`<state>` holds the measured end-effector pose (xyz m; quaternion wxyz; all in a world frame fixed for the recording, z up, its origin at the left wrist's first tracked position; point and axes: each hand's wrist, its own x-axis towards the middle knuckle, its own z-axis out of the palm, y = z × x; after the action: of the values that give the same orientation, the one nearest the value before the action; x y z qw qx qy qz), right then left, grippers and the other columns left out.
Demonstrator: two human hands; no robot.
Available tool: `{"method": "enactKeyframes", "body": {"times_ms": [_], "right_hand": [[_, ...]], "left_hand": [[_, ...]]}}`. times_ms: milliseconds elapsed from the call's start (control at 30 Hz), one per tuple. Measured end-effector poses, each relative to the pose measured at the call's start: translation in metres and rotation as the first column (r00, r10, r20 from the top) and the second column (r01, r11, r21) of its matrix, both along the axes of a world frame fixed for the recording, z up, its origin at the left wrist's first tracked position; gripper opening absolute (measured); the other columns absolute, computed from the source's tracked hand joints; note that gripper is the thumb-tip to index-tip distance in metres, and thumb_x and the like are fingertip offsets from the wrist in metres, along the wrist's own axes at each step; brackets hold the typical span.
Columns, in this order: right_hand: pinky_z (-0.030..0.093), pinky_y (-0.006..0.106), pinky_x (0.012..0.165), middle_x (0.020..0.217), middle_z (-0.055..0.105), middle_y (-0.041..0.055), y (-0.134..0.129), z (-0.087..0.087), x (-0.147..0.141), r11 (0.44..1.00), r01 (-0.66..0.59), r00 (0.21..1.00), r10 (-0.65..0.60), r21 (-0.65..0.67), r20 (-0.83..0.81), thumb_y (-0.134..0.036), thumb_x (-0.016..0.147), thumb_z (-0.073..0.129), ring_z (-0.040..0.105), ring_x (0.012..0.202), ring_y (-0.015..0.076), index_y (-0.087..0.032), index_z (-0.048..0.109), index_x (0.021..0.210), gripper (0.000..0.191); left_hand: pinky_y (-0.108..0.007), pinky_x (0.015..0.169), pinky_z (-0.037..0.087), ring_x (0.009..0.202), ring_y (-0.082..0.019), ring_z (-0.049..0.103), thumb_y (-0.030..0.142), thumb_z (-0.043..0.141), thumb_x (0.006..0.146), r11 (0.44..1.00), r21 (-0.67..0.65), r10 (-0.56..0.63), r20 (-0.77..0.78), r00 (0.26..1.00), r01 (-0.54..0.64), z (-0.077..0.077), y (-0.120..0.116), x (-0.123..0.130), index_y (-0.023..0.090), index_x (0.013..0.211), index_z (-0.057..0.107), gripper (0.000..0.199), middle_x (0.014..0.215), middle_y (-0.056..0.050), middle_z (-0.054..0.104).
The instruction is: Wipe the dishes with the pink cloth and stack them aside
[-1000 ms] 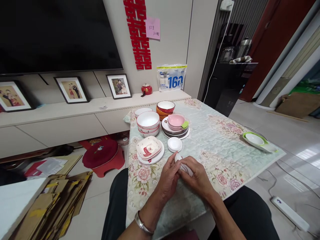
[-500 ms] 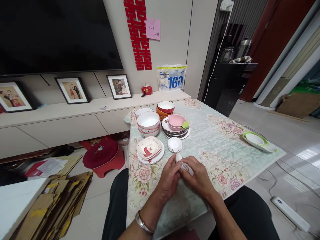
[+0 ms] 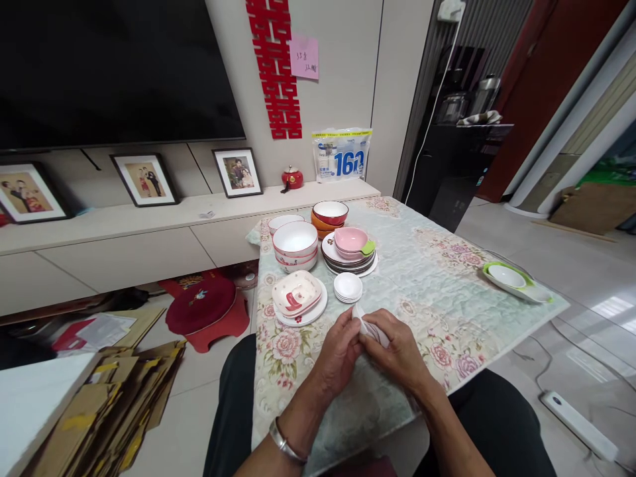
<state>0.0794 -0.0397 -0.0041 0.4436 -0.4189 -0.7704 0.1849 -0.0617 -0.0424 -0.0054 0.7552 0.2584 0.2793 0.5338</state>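
Note:
Close to my body, above the near part of the table, my left hand (image 3: 338,351) and my right hand (image 3: 397,348) are both closed on a small bundle of white soup spoons (image 3: 376,333). The spoons look nested, with one white end pointing up between my fingertips; my fingers cover much of them. Just beyond my hands stands a short stack of small white dishes (image 3: 348,287). To its left, a square patterned bowl (image 3: 297,293) rests on a white plate (image 3: 318,313).
Stacked white bowls (image 3: 295,240), orange and red bowls (image 3: 330,213) and plates (image 3: 350,265) under a pink bowl (image 3: 350,240) stand farther back. A green-edged dish (image 3: 534,289) lies near the right table edge. A red stool (image 3: 203,308) and flattened cardboard (image 3: 106,411) are left.
The white spoons have tilted slightly between my hands, and a bit more of them shows. The dishes on the table stay where they were.

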Motion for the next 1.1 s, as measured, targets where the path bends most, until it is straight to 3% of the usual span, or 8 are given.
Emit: {"method": "enactKeyframes", "body": {"times_ms": [167,333,433,567,700,833,933,1100], "right_hand": [[0.050,0.033,0.077,0.093,0.063,0.0045,0.0004,0.0034,0.0009,0.996,-0.086,0.996,0.086,-0.036,-0.008,-0.014,0.085,0.062,0.061,0.089,0.0208,-0.024,0.065,0.105,0.022],[0.048,0.034,0.077,0.092,0.063,0.0039,-0.0012,0.0091,0.0025,0.988,-0.154,0.982,0.154,-0.007,0.106,-0.010,0.085,0.060,0.057,0.089,0.0214,-0.025,0.064,0.102,0.023],[0.048,0.034,0.076,0.090,0.063,0.0042,-0.0022,0.0078,0.0027,0.994,-0.113,0.988,0.112,-0.002,0.103,-0.011,0.085,0.061,0.057,0.088,0.0218,-0.025,0.065,0.101,0.022],[0.048,0.033,0.074,0.089,0.062,0.0047,-0.0020,0.0042,0.0018,0.999,-0.025,1.000,0.025,-0.025,0.012,-0.012,0.085,0.061,0.059,0.085,0.0210,-0.023,0.065,0.104,0.022],[0.048,0.032,0.077,0.092,0.062,0.0045,-0.0014,0.0056,0.0005,0.996,-0.075,0.997,0.075,-0.055,-0.008,-0.011,0.086,0.061,0.059,0.088,0.0203,-0.022,0.065,0.103,0.021],[0.047,0.033,0.079,0.093,0.063,0.0048,-0.0021,0.0084,0.0004,0.988,-0.147,0.987,0.150,-0.042,0.061,-0.008,0.085,0.062,0.057,0.091,0.0210,-0.022,0.065,0.103,0.023],[0.046,0.034,0.078,0.093,0.063,0.0051,-0.0030,0.0080,0.0006,0.990,-0.137,0.984,0.139,-0.024,0.112,-0.008,0.084,0.062,0.056,0.091,0.0218,-0.023,0.066,0.103,0.024],[0.048,0.032,0.076,0.091,0.063,0.0042,-0.0025,0.0057,0.0001,0.997,-0.056,0.998,0.056,-0.051,0.004,-0.012,0.086,0.062,0.059,0.088,0.0203,-0.023,0.066,0.104,0.021]], "left_hand": [[-0.032,0.082,0.051,0.096,-0.022,0.065,0.033,0.075,0.078,0.999,-0.022,0.027,-0.010,1.000,-0.027,-0.0016,0.0007,-0.0016,0.020,0.125,0.060,0.051,0.112,-0.010,0.068],[-0.034,0.077,0.053,0.090,-0.023,0.067,0.048,0.062,0.087,0.998,-0.066,0.002,-0.016,1.000,-0.003,-0.0026,0.0008,-0.0011,0.015,0.101,0.066,0.036,0.095,-0.010,0.072],[-0.034,0.079,0.053,0.089,-0.023,0.068,0.052,0.060,0.088,0.996,-0.083,-0.033,-0.012,0.999,0.032,-0.0031,0.0010,-0.0001,0.013,0.095,0.066,0.040,0.091,-0.011,0.071],[-0.032,0.086,0.050,0.100,-0.023,0.065,0.038,0.072,0.082,1.000,0.008,-0.030,0.001,1.000,0.030,-0.0021,-0.0002,-0.0001,0.016,0.108,0.066,0.035,0.105,-0.010,0.070],[-0.032,0.085,0.050,0.100,-0.022,0.064,0.033,0.078,0.076,1.000,-0.002,0.011,-0.003,1.000,-0.011,-0.0015,-0.0012,-0.0011,0.020,0.122,0.061,0.051,0.113,-0.009,0.068],[-0.034,0.077,0.053,0.090,-0.023,0.066,0.047,0.066,0.084,0.999,-0.040,0.001,-0.011,1.000,-0.001,-0.0036,0.0001,-0.0013,0.015,0.104,0.066,0.037,0.098,-0.010,0.070],[-0.034,0.074,0.053,0.086,-0.023,0.066,0.052,0.059,0.088,0.996,-0.088,-0.035,-0.008,0.999,0.034,-0.0045,0.0012,-0.0008,0.014,0.094,0.066,0.040,0.091,-0.011,0.070],[-0.028,0.076,0.050,0.086,-0.018,0.063,0.038,0.071,0.082,1.000,-0.003,-0.021,0.000,1.000,0.021,-0.0017,-0.0001,-0.0002,0.016,0.100,0.067,0.029,0.096,-0.007,0.069]]}}
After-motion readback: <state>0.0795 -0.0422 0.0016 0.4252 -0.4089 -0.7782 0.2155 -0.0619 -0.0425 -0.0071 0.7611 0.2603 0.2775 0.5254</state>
